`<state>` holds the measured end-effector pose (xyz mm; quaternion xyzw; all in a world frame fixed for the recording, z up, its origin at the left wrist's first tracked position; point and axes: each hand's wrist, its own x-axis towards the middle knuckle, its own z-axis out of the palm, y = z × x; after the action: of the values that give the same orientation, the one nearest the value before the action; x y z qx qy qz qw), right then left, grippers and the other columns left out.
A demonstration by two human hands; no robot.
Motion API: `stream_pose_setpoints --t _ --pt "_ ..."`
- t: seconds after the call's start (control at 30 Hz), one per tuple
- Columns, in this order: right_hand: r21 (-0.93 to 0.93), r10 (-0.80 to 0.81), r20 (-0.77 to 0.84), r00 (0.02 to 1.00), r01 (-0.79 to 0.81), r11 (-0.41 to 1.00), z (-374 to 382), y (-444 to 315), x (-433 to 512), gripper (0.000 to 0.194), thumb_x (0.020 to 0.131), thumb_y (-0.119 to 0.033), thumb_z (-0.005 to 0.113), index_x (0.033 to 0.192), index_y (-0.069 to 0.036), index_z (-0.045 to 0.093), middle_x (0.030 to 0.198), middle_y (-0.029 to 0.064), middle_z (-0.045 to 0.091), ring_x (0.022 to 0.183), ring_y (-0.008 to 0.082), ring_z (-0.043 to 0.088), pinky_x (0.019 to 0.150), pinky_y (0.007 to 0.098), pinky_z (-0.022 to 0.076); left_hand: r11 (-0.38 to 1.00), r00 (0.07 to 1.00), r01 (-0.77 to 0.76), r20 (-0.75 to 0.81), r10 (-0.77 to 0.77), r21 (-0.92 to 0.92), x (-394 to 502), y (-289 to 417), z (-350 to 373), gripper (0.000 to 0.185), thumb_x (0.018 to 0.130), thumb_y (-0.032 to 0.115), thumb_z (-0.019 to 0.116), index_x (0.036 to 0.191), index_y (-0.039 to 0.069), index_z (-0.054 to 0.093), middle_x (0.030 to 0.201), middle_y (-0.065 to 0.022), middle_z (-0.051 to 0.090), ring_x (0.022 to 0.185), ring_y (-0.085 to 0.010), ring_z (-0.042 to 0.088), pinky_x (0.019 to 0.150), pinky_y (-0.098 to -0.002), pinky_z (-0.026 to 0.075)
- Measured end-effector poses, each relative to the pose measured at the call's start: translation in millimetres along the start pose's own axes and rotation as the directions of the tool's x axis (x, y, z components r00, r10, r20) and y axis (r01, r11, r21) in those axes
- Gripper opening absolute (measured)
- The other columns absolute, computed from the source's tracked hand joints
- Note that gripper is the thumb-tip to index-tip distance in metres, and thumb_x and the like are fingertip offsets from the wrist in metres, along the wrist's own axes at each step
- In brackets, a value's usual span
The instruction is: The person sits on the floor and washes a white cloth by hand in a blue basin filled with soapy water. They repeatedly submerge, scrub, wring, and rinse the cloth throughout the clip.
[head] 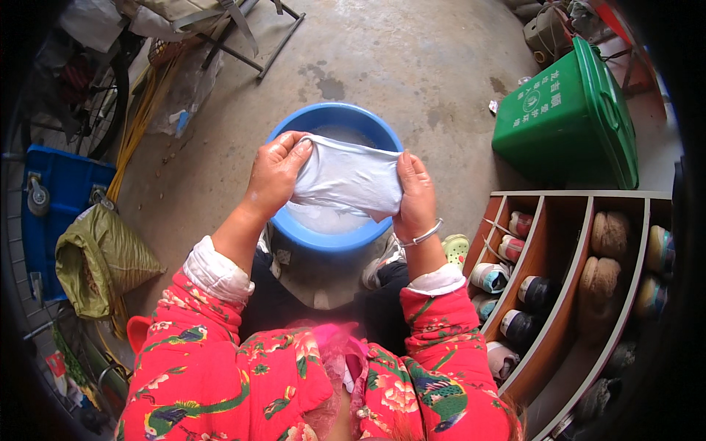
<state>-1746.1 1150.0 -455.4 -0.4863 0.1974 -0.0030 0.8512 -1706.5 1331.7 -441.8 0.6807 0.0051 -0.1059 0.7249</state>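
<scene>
A wet, pale blue-white cloth [350, 176] is stretched out between my two hands above a round blue plastic basin [309, 236]. My left hand [278, 171] grips its upper left corner between thumb and fingers. At the right edge, my right hand [415, 190] pinches the fabric with the thumb on top; a silver bangle [423, 234] circles that wrist. Cloudy, sudsy water [325, 219] shows in the basin below and behind the cloth. The cloth hides the basin's middle. What kind of garment or rag it is, I cannot tell.
A wooden shoe rack [562, 194] with several shoes stands at right, below a green wheeled-type bin [551, 116]. A light green clog [455, 249] lies near my right foot. Leftward are an olive woven sack [118, 256], a blue platform with casters [55, 220] and a bicycle wheel [113, 105].
</scene>
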Motion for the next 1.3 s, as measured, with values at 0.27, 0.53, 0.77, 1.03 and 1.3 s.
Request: stream_pose_setpoints --t 0.27,0.53,0.77,1.03,1.3 --pt "-0.083 -0.046 0.002 0.999 0.046 0.995 -7 6 4 0.02 0.086 -0.025 0.048 0.082 -0.006 0.055 0.065 -0.0088 0.043 0.06 -0.0005 0.035 0.053 0.0157 0.0299 0.956 0.984 0.167 0.102 -0.146 -0.243 -2 -2 0 0.011 0.08 0.008 0.049 0.086 0.001 0.056 0.077 0.0011 0.055 0.069 -0.005 0.049 0.065 -0.0184 0.04" --pt "-0.041 -0.012 0.066 0.998 0.014 0.999 -4 4 1 0.018 0.085 -0.02 0.047 0.089 -0.004 0.053 0.076 -0.0033 0.051 0.069 0.0029 0.045 0.063 0.0174 0.0368 0.986 0.967 0.134 0.205 -0.152 0.098 3 -15 4 0.022 0.081 0.015 0.047 0.097 0.001 0.054 0.086 -0.0021 0.056 0.079 -0.0094 0.049 0.076 -0.0227 0.038" --pt "0.146 0.133 0.038 0.99 -0.137 0.98 -1 -1 0 0.017 0.085 -0.024 0.047 0.086 -0.007 0.051 0.077 0.0028 0.056 0.072 0.0124 0.055 0.067 0.027 0.0461 0.99 0.982 0.058 0.187 -0.033 -0.128 1 -21 16 0.015 0.084 0.023 0.051 0.086 0.008 0.052 0.075 0.0042 0.052 0.065 -0.0032 0.047 0.058 -0.019 0.04" --pt "-0.004 0.215 0.087 0.973 -0.216 0.976 18 36 1 0.024 0.086 -0.029 0.046 0.08 -0.007 0.05 0.072 0.001 0.053 0.061 0.0074 0.048 0.055 0.0225 0.0414 0.957 0.971 -0.202 -0.172 0.167 -0.21 0 -11 37 0.018 0.085 0.021 0.049 0.073 0.009 0.053 0.068 0.0049 0.049 0.063 -0.002 0.042 0.054 -0.0209 0.037" --pt "-0.096 0.114 0.025 0.993 -0.111 0.989 33 64 6 0.039 0.087 -0.036 0.039 0.09 0.001 0.053 0.082 0.005 0.055 0.074 0.0119 0.05 0.063 0.0238 0.0417 0.717 0.776 -0.363 -0.232 0.586 0.595 8 -10 58 0.019 0.069 0.012 0.061 0.057 0.003 0.05 0.065 -0.0104 0.046 0.06 -0.0264 0.049 0.056 -0.0334 0.041"
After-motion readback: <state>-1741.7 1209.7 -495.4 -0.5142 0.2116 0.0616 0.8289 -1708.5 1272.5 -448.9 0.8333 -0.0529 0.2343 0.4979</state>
